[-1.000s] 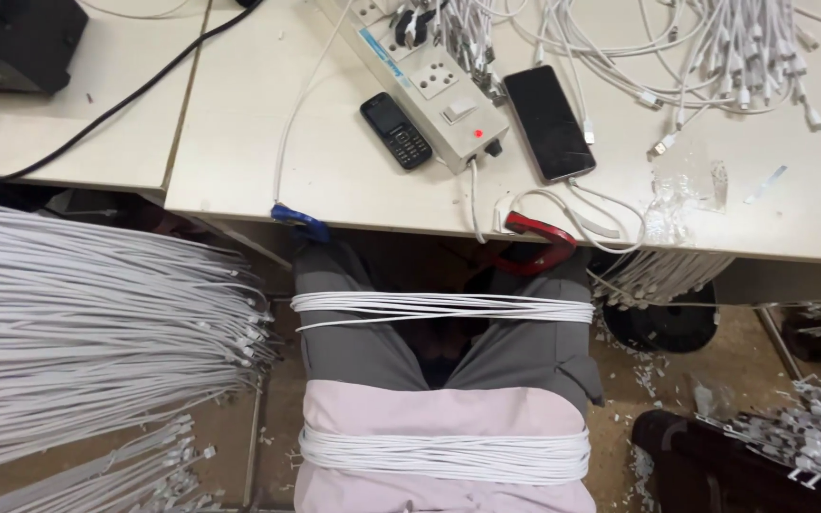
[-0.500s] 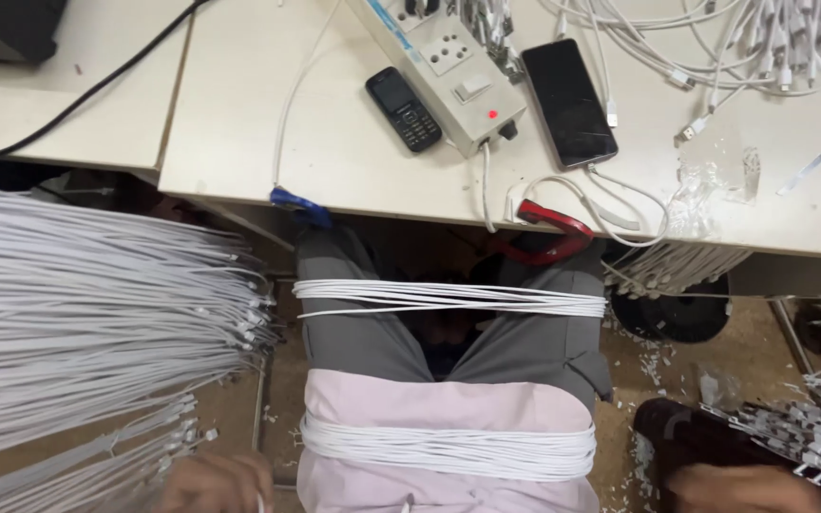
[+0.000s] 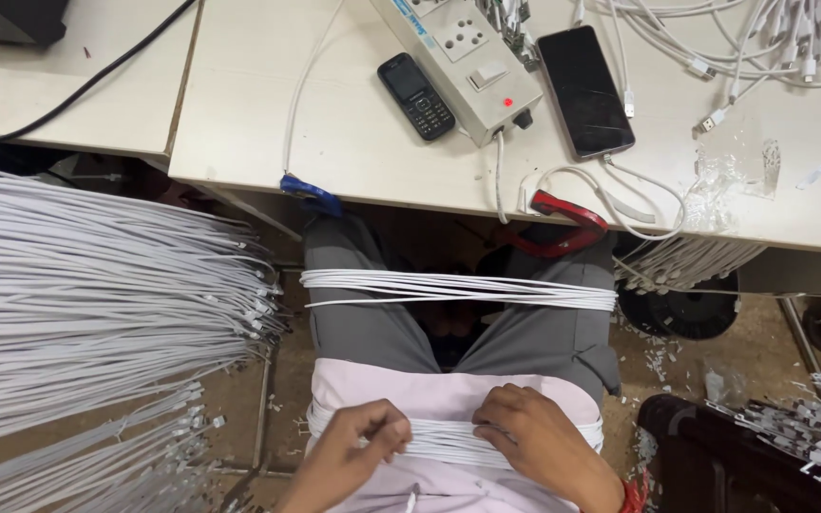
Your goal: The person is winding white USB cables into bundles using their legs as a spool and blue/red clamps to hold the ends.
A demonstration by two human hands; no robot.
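Bright, even light; sharp, dark shadow under table (image 3: 353, 142).
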